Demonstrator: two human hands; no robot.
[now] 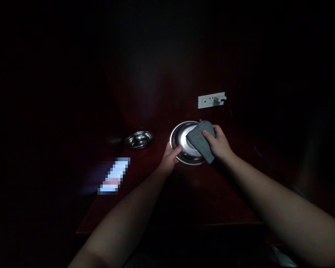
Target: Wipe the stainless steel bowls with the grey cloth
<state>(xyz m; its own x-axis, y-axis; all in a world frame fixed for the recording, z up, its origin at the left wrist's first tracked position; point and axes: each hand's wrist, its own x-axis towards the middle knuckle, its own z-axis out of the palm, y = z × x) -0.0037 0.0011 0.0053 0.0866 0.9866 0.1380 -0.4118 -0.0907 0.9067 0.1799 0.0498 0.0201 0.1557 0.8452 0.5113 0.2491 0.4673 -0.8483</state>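
Note:
A shiny steel bowl (182, 140) is tilted up towards me above the dark red table (206, 193). My left hand (170, 156) grips its lower left rim, thumb over the edge. My right hand (219, 143) is closed on a folded grey cloth (201, 141), which is pressed against the inside right of the bowl.
A second steel bowl (139, 139) rests on the table to the left. A lit phone screen (114, 175) lies nearer the left front. A white power strip (211, 100) with a plug sits behind the bowls. The room is very dark; the table's front edge (162, 229) is near me.

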